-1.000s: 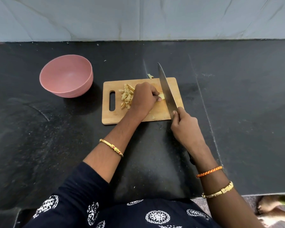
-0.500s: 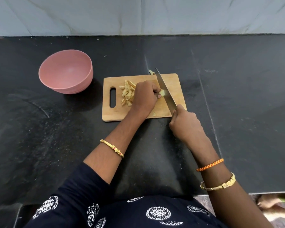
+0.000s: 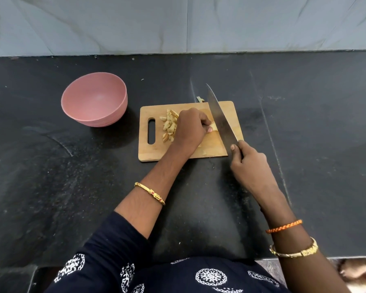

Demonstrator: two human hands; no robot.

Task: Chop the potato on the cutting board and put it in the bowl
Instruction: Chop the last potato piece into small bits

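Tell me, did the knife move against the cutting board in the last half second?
Yes. The knife tip, earlier low by the cutting board's far edge, now points up past that edge, so the blade has lifted.

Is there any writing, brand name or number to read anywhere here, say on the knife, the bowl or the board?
None can be read.
Knife: blade shows no mark.
Bowl: plain pink, no label.
Board: bare wood, no print.
Sleeve: white round patterns only, no letters.
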